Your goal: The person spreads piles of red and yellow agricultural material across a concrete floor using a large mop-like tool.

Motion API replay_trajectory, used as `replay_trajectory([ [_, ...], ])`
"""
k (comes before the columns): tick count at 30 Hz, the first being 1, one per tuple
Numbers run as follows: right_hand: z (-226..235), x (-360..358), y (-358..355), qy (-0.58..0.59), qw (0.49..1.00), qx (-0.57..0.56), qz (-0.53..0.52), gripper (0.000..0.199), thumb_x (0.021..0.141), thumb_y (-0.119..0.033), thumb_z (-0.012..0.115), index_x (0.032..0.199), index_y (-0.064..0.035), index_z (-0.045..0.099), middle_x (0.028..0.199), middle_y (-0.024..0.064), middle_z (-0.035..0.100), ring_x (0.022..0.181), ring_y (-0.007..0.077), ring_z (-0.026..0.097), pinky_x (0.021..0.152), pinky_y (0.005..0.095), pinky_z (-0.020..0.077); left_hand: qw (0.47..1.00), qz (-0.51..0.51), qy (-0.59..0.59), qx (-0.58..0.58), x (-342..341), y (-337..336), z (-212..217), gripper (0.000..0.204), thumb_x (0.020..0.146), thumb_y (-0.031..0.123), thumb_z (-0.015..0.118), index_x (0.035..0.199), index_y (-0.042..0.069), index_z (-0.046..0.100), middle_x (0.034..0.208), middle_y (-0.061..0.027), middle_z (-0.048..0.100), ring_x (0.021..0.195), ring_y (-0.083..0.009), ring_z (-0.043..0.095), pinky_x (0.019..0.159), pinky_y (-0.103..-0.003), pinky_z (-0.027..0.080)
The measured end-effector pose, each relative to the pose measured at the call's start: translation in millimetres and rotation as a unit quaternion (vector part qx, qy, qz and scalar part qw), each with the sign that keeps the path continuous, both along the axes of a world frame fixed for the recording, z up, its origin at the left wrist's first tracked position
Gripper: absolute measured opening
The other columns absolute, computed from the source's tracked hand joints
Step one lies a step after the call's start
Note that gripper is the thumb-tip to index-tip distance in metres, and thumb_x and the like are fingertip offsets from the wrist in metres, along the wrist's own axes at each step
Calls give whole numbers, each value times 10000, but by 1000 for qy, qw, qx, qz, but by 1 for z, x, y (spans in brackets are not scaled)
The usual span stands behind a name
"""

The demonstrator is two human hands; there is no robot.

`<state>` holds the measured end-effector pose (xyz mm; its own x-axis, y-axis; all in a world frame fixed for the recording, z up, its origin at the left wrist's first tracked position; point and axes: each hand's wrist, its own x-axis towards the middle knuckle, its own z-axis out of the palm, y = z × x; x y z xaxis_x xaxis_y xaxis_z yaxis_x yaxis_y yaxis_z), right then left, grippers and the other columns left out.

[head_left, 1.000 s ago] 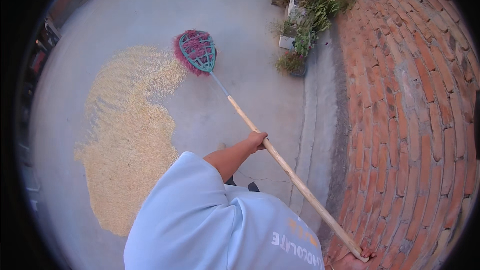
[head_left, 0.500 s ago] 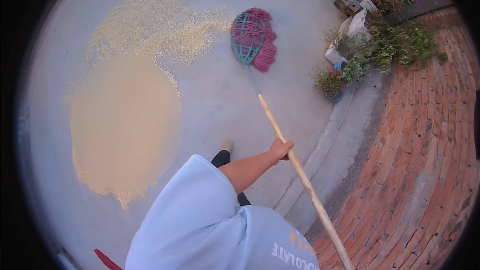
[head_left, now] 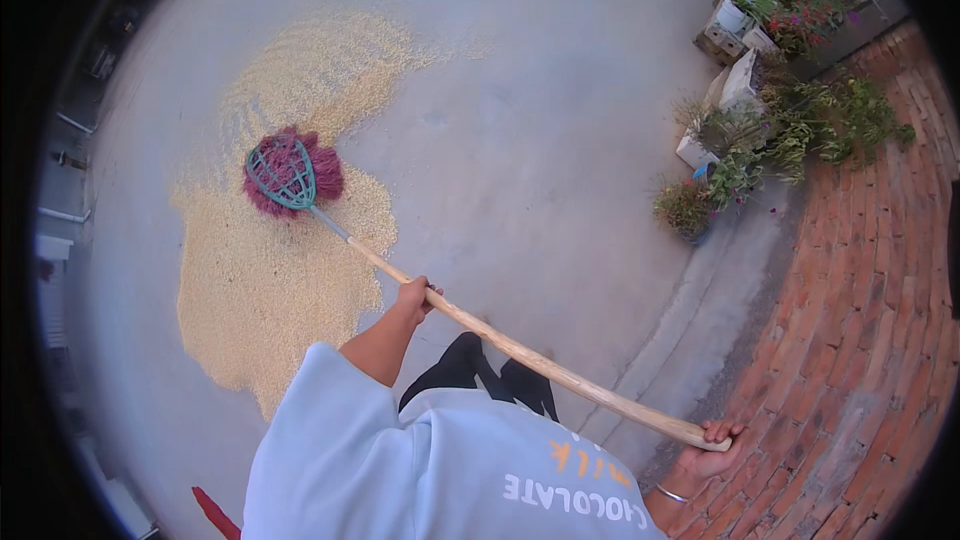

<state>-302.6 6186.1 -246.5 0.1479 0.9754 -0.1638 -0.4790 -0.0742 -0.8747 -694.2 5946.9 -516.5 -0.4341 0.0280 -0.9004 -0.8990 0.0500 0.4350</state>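
A long-handled mop (head_left: 505, 342) slants across the view, its wooden pole running from lower right to upper left. Its head (head_left: 290, 172), dark pink strands with a teal plastic cage, rests on the pale yellow grain (head_left: 275, 295) spread over the ground. My left hand (head_left: 415, 298) is closed round the pole partway along. Down at the right, my right hand (head_left: 712, 448), with a silver bangle on the wrist, grips the pole near its butt end. Some grain beneath the mop head is hidden.
Potted plants (head_left: 688, 205) and pale blocks (head_left: 742, 82) line the right side of the grey concrete ground (head_left: 540, 160). Beside them is a surface of red brick (head_left: 800, 360). Various objects stand along the far left edge. A red strip (head_left: 215, 512) shows at the lower left.
The mop head has swung left and nearer, from bare concrete onto the grain. My left hand has moved left with the pole. My right hand has come into view at the pole's end.
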Motion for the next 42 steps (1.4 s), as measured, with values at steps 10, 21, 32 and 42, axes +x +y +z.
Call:
replay_trajectory([
  [10, 40, 119, 55, 98, 986, 116, -74, 205, 869, -204, 336, 694, -119, 402, 485, -32, 312, 385, 47, 295, 454, 195, 324, 989, -46, -17, 139, 64, 154, 47, 91, 787, 93, 412, 822, 9, 412, 677, -83, 462, 638, -210, 547, 617, -328, 510],
  [21, 93, 85, 35, -66, 934, 227, -268, 217, 873, -202, 356, 700, -82, 407, 501, -21, 323, 389, 54, 312, 471, 190, 366, 939, -296, -3, 178, 68, 369, 63, 144, 728, 66, 506, 776, -62, 463, 692, -141, 533, 575, -238, 586, 520, -353, 525],
  [32, 143, -238, 142, -132, 945, 288, -82, 222, 874, -207, 353, 699, -81, 406, 502, -21, 324, 390, 53, 315, 471, 188, 368, 975, -138, 8, 172, -166, 323, 41, 261, 723, 131, 528, 846, -81, 440, 780, -158, 522, 648, -258, 584, 541, -354, 528],
  [42, 91, -366, 209, -25, 966, 169, 194, 236, 879, -217, 339, 694, -85, 402, 499, -21, 327, 392, 49, 321, 465, 180, 367, 994, 73, 30, 76, -252, 175, 16, 241, 736, 172, 507, 828, -44, 450, 716, -119, 513, 590, -226, 568, 538, -353, 520],
])
